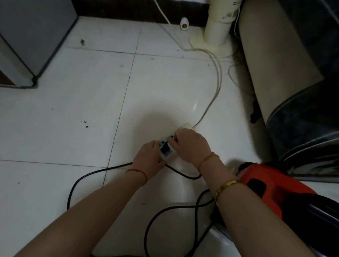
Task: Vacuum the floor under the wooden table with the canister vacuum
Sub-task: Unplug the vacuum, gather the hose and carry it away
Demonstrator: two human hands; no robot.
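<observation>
— Cabinet (22, 16) far left, grey and flat-sided, on glossy white tile floor (41, 130). What's the left hand (148, 156) doing?

— It grips the near end of the pale, boxy power strip (168, 148), probably steadying it while the right hand (188, 146) pinches the black plug (165, 148) over a socket.

— And that cable?

— Black rubbery cord (153, 221), looped loosely near the arms, leading right.

— To the vacuum?

— Yes; canister vacuum (286, 198), orange and black smooth plastic, sits near right, beside a dark patterned sofa (324, 97). Cream fan column (222, 19) stands far behind.
</observation>
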